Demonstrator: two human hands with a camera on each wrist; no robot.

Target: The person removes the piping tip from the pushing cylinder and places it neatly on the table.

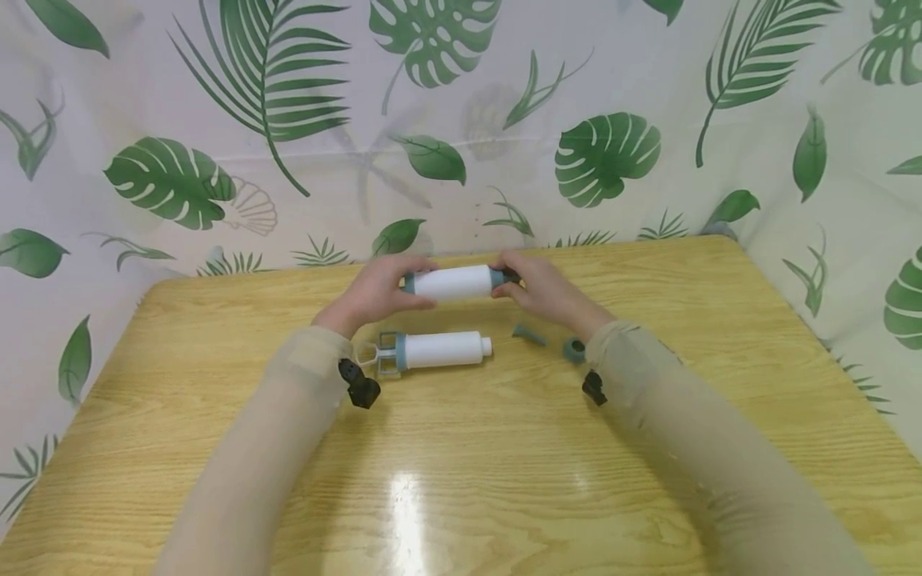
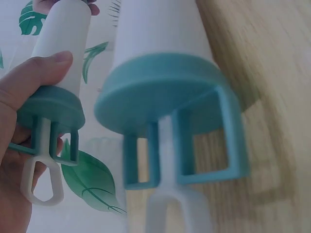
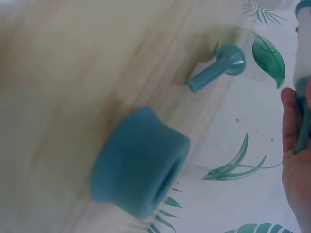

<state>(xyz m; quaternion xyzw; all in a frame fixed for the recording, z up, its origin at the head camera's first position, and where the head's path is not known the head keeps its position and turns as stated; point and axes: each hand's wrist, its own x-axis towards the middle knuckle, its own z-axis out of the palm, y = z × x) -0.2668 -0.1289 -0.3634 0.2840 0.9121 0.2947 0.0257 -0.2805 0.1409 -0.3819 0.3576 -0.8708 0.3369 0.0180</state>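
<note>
Both hands hold a white cylinder with blue-green ends level above the back of the table. My left hand grips its left end; in the left wrist view the thumb lies along the white barrel, beside a blue-green collar with square loops and a white ring handle. My right hand pinches the right end, where a thin blue-green nozzle lies along the fingers. A second, similar white cylinder lies on the table below, its ring handle towards the left.
On the wooden table, a small blue-green nozzle and a blue-green ring-shaped cap lie near the right forearm. A leaf-patterned cloth hangs behind the table's back edge.
</note>
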